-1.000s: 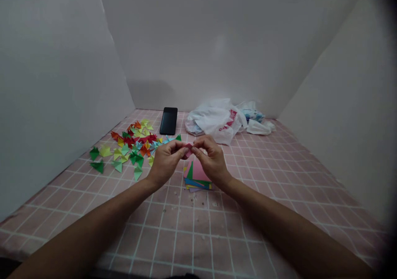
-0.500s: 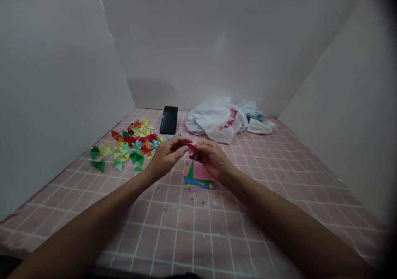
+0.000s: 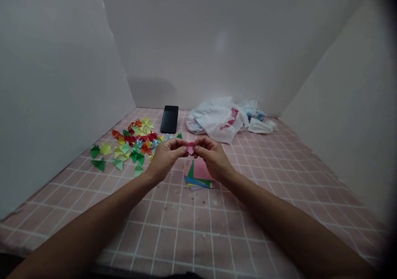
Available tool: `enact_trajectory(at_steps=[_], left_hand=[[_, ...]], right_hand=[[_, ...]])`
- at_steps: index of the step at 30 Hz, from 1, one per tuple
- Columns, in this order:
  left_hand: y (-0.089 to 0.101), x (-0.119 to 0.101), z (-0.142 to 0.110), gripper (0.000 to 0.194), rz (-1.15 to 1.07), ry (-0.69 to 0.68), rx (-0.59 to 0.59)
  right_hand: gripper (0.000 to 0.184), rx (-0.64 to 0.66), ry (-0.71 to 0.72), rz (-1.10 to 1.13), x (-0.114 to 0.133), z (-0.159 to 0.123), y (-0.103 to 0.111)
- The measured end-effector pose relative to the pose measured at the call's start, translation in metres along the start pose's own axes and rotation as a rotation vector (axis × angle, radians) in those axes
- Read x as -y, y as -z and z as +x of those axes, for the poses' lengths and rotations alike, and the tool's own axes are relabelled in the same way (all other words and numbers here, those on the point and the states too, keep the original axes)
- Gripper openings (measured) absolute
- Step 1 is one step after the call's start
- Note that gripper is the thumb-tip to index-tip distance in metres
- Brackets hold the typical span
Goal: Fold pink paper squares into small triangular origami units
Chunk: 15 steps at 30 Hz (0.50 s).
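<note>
My left hand [image 3: 165, 158] and my right hand [image 3: 212, 157] meet over the pink checked tablecloth [image 3: 273, 175]. Both pinch a small folded pink paper piece [image 3: 190, 147] between fingertips and thumbs. Just below the hands lies a small stack of coloured paper squares [image 3: 199, 175], pink on top with green, blue and yellow edges showing. To the left, several folded paper triangles [image 3: 130, 144] in green, red, yellow, orange and blue are scattered over the cloth.
A black phone [image 3: 169, 119] lies flat at the back, beside crumpled white plastic bags [image 3: 222, 121]. White boards wall in the left, back and right sides. Small crumbs of paper dot the cloth in front of the stack.
The hands turned the pink piece between the fingers, loosening and then pinching it again at the same spot. Nothing else moved.
</note>
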<state>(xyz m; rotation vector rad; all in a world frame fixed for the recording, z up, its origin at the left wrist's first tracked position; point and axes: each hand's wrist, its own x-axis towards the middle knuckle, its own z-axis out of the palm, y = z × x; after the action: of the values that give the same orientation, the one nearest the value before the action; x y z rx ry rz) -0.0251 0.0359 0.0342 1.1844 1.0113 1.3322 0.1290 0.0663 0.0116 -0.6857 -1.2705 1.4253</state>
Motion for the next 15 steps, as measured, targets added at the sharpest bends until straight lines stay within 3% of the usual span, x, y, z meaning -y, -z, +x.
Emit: enact_trajectory(at_steps=[8, 12, 15], left_hand=[[0.0038, 0.0037, 0.0046, 0.014, -0.188, 0.105, -0.007], [0.0020, 0.0025, 0.0033, 0.022, -0.215, 0.085, 0.100], [0.0002, 0.0017, 0.0007, 0.021, -0.133, 0.031, 0.073]], right_hand=[[0.018, 0.080, 0.057, 0.000, 0.0027, 0.0012, 0.0002], [0.014, 0.028, 0.071, -0.014, 0.0017, 0.0034, 0.0011], [0.013, 0.011, 0.056, 0.020, -0.0009, 0.0038, 0.0011]])
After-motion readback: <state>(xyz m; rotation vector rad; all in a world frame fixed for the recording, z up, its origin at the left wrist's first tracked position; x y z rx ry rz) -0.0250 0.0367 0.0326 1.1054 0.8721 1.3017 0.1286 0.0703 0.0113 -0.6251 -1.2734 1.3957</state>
